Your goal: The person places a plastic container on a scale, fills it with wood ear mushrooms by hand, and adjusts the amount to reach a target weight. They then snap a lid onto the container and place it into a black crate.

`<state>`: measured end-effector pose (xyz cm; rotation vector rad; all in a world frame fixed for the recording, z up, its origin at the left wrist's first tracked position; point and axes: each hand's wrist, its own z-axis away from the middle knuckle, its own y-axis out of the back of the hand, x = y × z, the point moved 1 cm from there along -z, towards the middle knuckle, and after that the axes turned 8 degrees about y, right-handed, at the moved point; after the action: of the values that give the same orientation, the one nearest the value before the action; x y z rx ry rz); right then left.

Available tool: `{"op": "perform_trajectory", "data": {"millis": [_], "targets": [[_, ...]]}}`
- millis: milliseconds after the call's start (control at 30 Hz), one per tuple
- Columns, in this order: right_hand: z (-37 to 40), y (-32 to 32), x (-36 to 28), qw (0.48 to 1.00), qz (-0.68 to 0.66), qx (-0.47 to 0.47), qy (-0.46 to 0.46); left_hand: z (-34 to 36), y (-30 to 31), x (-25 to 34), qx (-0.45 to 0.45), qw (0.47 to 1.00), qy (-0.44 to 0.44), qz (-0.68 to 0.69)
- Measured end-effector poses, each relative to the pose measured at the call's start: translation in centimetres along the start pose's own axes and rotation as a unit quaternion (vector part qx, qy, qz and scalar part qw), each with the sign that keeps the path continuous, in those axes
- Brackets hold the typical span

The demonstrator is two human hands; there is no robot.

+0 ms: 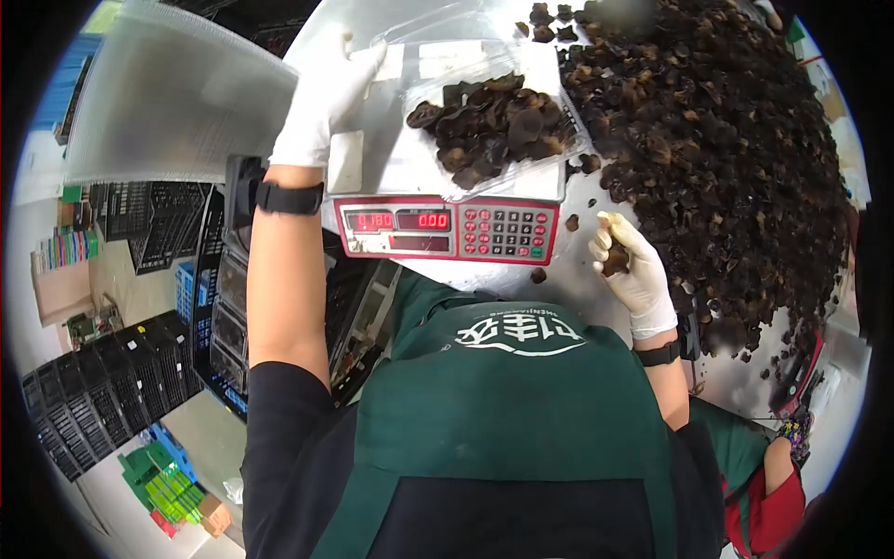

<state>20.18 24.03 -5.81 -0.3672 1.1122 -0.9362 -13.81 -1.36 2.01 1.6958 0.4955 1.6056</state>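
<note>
Beside the near right corner of the electronic scale (449,231), the right hand (637,272), in a white glove, has its fingers curled in, pinching a dark wood ear piece (615,262) against the palm side. Such a piece looks light, thin and rubbery; it should fold rather than snap, though its frilled edge may tear and could feel slick through the glove, so the thicker middle seems the safer hold. Farther in, on the scale's platform, sits a clear plastic tray (564,166) heaped with loose wood ears (494,130). The tray's walls look thin and springy, liable to bow if squeezed at one corner, and the topmost pieces could slide off if it tips; opposite rims, or a palm beneath, would suit it best. At the far left of the scale, the left hand (328,93), also gloved, has its fingertips apart close to a clear lid (424,28); whether it grips that edge I cannot tell. Along the right, a broad mushroom pile (717,158) covers much of the metal surface (582,207), reaching to the far side.
</note>
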Motion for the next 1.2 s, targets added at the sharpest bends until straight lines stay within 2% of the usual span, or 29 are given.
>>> {"op": "perform_trajectory", "data": {"millis": [67, 100, 200, 267, 333, 367, 400, 467, 533, 600, 700, 767, 833, 933, 967, 1000, 1067, 1100, 1133, 1167, 1200], "targets": [[-0.3, -0.6, -0.7, 0.998, 0.052, -0.010, 0.023, -4.2, -3.6, -5.8, 0.049, 0.981, -0.133, -0.131], [-0.3, -1.3, -1.2, 0.995, 0.092, -0.006, 0.036, -4.3, -4.4, -5.6, 0.045, 0.992, -0.101, -0.066], [-0.2, -1.6, -2.3, 0.978, 0.200, -0.001, 0.063, -1.2, -3.5, -1.2, 0.071, 0.991, -0.089, 0.065], [-0.1, -1.5, -3.7, 0.966, 0.250, 0.000, 0.072, 2.3, -2.1, 0.9, 0.049, 0.965, -0.158, 0.203], [-0.5, -1.2, -5.3, 0.960, 0.270, -0.012, 0.078, 5.8, -1.0, 3.0, 0.063, 0.980, -0.167, 0.089], [-1.0, -1.4, -5.9, 0.957, 0.271, -0.025, 0.095, 7.0, -1.6, 2.7, 0.039, 0.975, -0.130, 0.175], [-1.7, -1.7, -6.4, 0.955, 0.273, -0.041, 0.111, 6.9, -2.5, 1.0, 0.049, 0.969, -0.179, 0.162], [-3.6, -2.5, -6.7, 0.944, 0.299, -0.053, 0.131, 7.4, -4.0, -0.5, 0.088, 0.974, -0.204, 0.043], [-5.7, -4.4, -6.1, 0.945, 0.289, -0.044, 0.150, 8.1, -5.3, -0.5, -0.012, 0.982, -0.065, 0.174], [-7.2, -5.9, -5.4, 0.936, 0.329, -0.027, 0.120, 8.7, -6.3, -0.2, 0.006, 0.981, -0.054, 0.189], [-8.3, -6.5, -3.9, 0.917, 0.362, -0.034, 0.162, 9.3, -5.7, 0.5, 0.002, 0.992, -0.070, 0.103], [-8.1, -7.0, -4.5, 0.944, 0.304, -0.021, 0.122, 10.1, -4.4, 0.1, -0.014, 0.988, -0.094, 0.120], [-8.0, -6.4, -4.5, 0.956, 0.271, -0.031, 0.112, 11.3, -3.5, 1.1, 0.003, 0.963, -0.128, 0.239], [-7.6, -6.7, -5.2, 0.951, 0.278, -0.063, 0.119, 13.3, -1.3, 1.3, 0.042, 0.968, -0.246, 0.038], [-7.5, -7.1, -5.4, 0.942, 0.305, -0.068, 0.121, 14.1, -1.5, 1.1, 0.031, 0.968, -0.239, 0.072], [-7.5, -7.5, -5.6, 0.932, 0.332, -0.074, 0.123, 15.1, -1.7, 0.7, 0.019, 0.971, -0.236, 0.024], [-7.7, -7.9, -5.6, 0.916, 0.375, -0.075, 0.125, 16.7, -3.1, 0.3, 0.025, 0.981, -0.191, 0.022], [-7.8, -7.6, -5.3, 0.909, 0.390, -0.070, 0.125, 17.5, -3.6, 0.1, 0.027, 0.990, -0.126, 0.049], [-7.8, -7.6, -5.2, 0.903, 0.406, -0.066, 0.125, 18.0, -4.3, -0.6, 0.077, 0.990, -0.114, 0.034], [-7.5, -7.9, -5.2, 0.910, 0.392, -0.059, 0.124, 18.3, -4.4, -1.0, 0.004, 0.991, -0.028, 0.132], [-7.3, -8.0, -5.2, 0.909, 0.394, -0.062, 0.119, 18.5, -4.3, -1.0, -0.066, 0.970, 0.057, 0.229]]}}
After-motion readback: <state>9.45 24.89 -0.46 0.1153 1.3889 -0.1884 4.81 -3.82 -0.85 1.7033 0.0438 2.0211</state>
